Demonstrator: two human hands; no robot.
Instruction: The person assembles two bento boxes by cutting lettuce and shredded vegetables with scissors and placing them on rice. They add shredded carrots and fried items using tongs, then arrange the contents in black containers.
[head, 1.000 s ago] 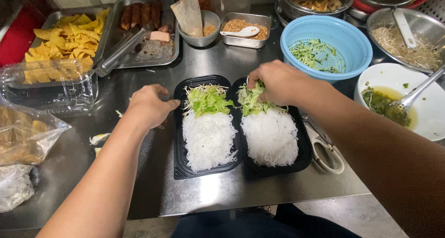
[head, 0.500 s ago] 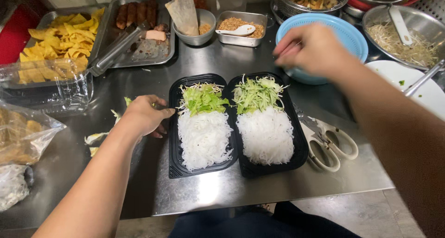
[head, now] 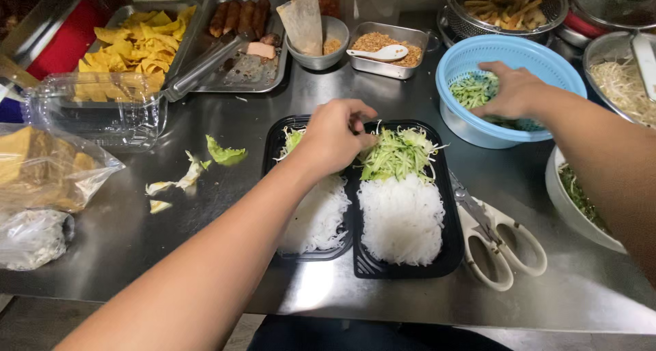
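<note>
Two black trays sit side by side on the steel counter, each with white rice noodles and green shreds. My left hand (head: 333, 136) hovers over the top of the left tray (head: 307, 255), fingers curled and pinching at the greens beside the right tray (head: 403, 268). My right hand (head: 511, 90) reaches into the blue colander (head: 478, 129) and rests on the shredded green vegetable (head: 470, 89) inside; its fingers point down into the shreds.
White-handled scissors (head: 495, 238) lie right of the trays. A white bowl of green sauce (head: 581, 207) stands at the right edge. Behind are metal trays of yellow chips (head: 133, 47) and sausages (head: 236, 16), a small pan of crumbs with a spoon (head: 383, 47). Lettuce scraps (head: 222, 153) lie left.
My right hand moved from the right tray back into the blue colander. My left hand moved from the counter left of the trays onto the greens of the left tray.
</note>
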